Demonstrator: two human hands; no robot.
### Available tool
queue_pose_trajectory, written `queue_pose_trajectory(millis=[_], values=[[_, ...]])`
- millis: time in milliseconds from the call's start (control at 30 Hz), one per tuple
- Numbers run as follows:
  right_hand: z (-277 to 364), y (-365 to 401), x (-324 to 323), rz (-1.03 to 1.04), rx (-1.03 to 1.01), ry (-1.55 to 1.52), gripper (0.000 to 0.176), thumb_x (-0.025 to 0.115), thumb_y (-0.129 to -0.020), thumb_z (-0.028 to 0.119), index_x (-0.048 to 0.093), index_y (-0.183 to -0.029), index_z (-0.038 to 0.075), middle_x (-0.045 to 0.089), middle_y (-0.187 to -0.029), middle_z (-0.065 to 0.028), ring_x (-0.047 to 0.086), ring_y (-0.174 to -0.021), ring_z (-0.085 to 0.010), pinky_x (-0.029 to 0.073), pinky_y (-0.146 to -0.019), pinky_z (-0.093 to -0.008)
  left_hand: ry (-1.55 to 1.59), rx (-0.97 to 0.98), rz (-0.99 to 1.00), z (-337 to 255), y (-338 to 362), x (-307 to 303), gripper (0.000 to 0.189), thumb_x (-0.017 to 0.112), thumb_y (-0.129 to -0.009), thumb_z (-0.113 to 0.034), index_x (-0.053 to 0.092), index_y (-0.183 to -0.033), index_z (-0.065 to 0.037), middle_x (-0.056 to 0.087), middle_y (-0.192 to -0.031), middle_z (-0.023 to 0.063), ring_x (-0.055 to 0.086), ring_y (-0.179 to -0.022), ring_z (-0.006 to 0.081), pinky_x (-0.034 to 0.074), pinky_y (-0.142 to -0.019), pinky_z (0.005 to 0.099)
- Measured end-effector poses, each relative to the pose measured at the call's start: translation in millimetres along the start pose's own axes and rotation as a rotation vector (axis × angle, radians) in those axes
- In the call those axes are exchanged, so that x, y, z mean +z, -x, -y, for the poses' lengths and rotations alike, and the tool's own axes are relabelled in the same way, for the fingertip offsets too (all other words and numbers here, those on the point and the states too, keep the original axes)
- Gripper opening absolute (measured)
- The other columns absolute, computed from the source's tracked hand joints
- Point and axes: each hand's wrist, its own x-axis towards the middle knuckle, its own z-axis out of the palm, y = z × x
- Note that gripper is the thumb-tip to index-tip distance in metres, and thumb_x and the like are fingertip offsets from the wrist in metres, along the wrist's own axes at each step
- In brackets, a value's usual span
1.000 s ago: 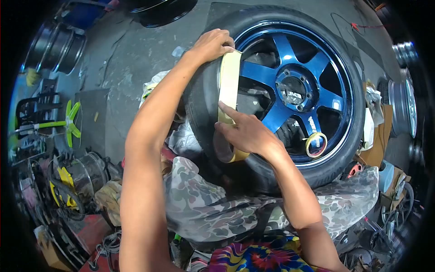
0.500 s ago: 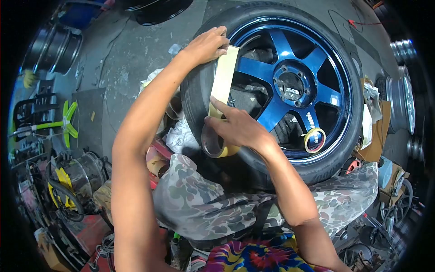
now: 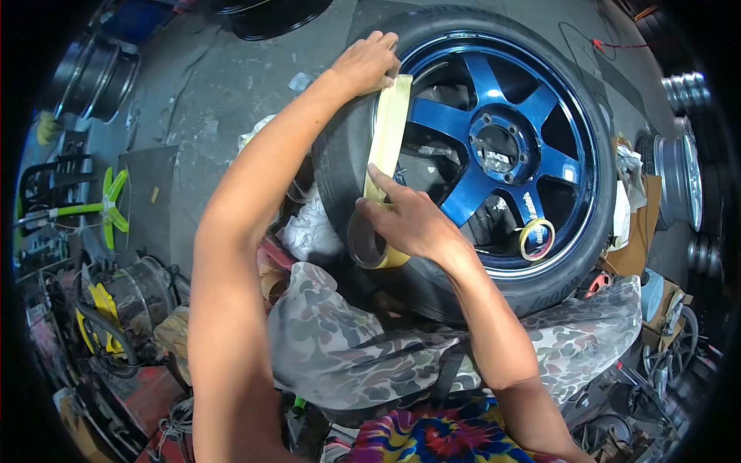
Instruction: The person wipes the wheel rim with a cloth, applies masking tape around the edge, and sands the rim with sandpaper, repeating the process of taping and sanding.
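Observation:
A blue multi-spoke wheel (image 3: 485, 83) with a black tire (image 3: 340, 166) lies flat in front of me. A wide pale-yellow strip of masking tape (image 3: 391, 116) stretches along the left edge of its rim. My left hand (image 3: 369, 63) is at the strip's upper end, its fingers curled down on the tape. My right hand (image 3: 417, 221) grips the masking tape roll (image 3: 395, 258) at the strip's lower end, with the index finger extended along the tape. A narrower tape roll (image 3: 536, 239) rests on the lower spoke and rim.
Camouflage cloth (image 3: 347, 339) covers my lap below the tire. White crumpled cloth (image 3: 309, 231) lies left of the tire. Bare wheels (image 3: 96, 77) stand at the far left, and a silver wheel (image 3: 683, 181) at the right. Cardboard (image 3: 644, 228) leans near the tire's right side.
My left hand has shifted slightly up and right with the tape's upper end. My right hand and the roll have moved a little to the right.

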Motion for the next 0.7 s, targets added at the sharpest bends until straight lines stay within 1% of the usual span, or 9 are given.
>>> queue_pose_trajectory(millis=[33,200,233,267,300,400,500,633,700], values=[[-1.5,-1.1,1.6,-0.018,-0.008,0.029,0.071,0.061,-0.1,0.043,0.043,-0.159,0.008,0.067,-0.132,-0.0296,0.064,-0.129,-0.039,0.046,-0.11,-0.0407,-0.014,0.001,0.079,-3.4,1.9,-4.4,0.023,0.084,-0.077,-0.024,0.081,-0.095,-0.011,0.056,-0.113,0.0061,0.054,-0.118,0.0263,0.052,-0.094,0.0404],[-8.7,-11.7,3.3,0.007,-0.01,0.085,0.069,0.059,-0.103,0.044,0.043,-0.158,0.006,0.066,-0.136,-0.0287,0.061,-0.133,-0.0371,0.044,-0.113,-0.0388,-0.147,0.034,0.13,-23.9,6.1,-12.0,0.028,0.089,-0.07,-0.024,0.082,-0.093,-0.011,0.058,-0.118,0.0055,0.053,-0.122,0.0259,0.052,-0.094,0.0415],[-11.3,-13.0,3.7,0.013,-0.044,0.063,0.072,0.056,-0.103,0.045,0.041,-0.159,0.004,0.062,-0.138,-0.0316,0.057,-0.136,-0.0407,0.042,-0.115,-0.0416,-0.204,0.037,0.155,-27.8,5.8,-13.2,0.029,0.09,-0.068,-0.024,0.082,-0.092,-0.011,0.059,-0.12,0.0059,0.053,-0.122,0.0259,0.051,-0.094,0.0417],[-14.0,-14.3,4.5,0.021,-0.08,0.041,0.074,0.053,-0.102,0.047,0.039,-0.16,0.002,0.059,-0.14,-0.0346,0.054,-0.138,-0.0444,0.04,-0.117,-0.0443,-0.201,0.033,0.167,-31.9,6.4,-14.5,0.037,0.092,-0.064,-0.024,0.081,-0.095,-0.007,0.06,-0.123,0.0068,0.053,-0.124,0.0265,0.051,-0.095,0.0417],[-16.3,-15.8,5.5,0.027,-0.081,0.044,0.074,0.053,-0.102,0.047,0.039,-0.16,0.002,0.059,-0.14,-0.0346,0.054,-0.138,-0.0444,0.04,-0.117,-0.0443,-0.199,0.026,0.168,-35.7,7.6,-15.9,0.037,0.092,-0.064,-0.024,0.081,-0.095,-0.007,0.06,-0.123,0.0068,0.053,-0.124,0.0265,0.051,-0.095,0.0417],[-20.8,-19.6,7.3,0.026,-0.06,-0.002,0.074,0.052,-0.102,0.048,0.04,-0.159,0.002,0.057,-0.144,-0.0336,0.051,-0.141,-0.0431,0.037,-0.12,-0.0431,-0.193,-0.017,0.244,-47.2,8.7,-18.3,0.054,0.095,-0.059,-0.021,0.079,-0.106,-0.002,0.06,-0.133,0.0079,0.051,-0.131,0.0282,0.051,-0.097,0.045],[-19.2,-15.8,5.8,0.024,-0.042,-0.011,0.073,0.052,-0.102,0.048,0.042,-0.158,0.004,0.056,-0.146,-0.0324,0.049,-0.143,-0.0434,0.036,-0.12,-0.0436,-0.217,-0.035,0.262,-54.5,7.8,-14.7,0.055,0.095,-0.058,-0.021,0.079,-0.107,-0.002,0.06,-0.135,0.0091,0.05,-0.133,0.0284,0.051,-0.1,0.0489],[-7.0,10.5,3.4,-0.114,0.001,0.075,0.061,0.053,-0.102,0.045,0.054,-0.151,0.008,0.063,-0.135,-0.0318,0.057,-0.133,-0.0463,0.042,-0.115,-0.044,-0.228,-0.043,0.276,-60.4,7.3,-19.0,0.056,0.095,-0.057,-0.02,0.079,-0.108,-0.003,0.061,-0.136,0.0095,0.051,-0.134,0.0281,0.05,-0.103,0.0518],[-4.8,20.7,-4.6,-0.17,0.005,0.123,0.056,0.054,-0.103,0.043,0.059,-0.148,0.01,0.067,-0.13,-0.0311,0.061,-0.128,-0.0463,0.045,-0.111,-0.0432,-0.27,-0.05,0.415,-64.4,2.5,-28.4,0.05,0.091,-0.071,-0.019,0.078,-0.119,-0.011,0.061,-0.138,0.0085,0.048,-0.139,0.0278,0.045,-0.111,0.0577]])
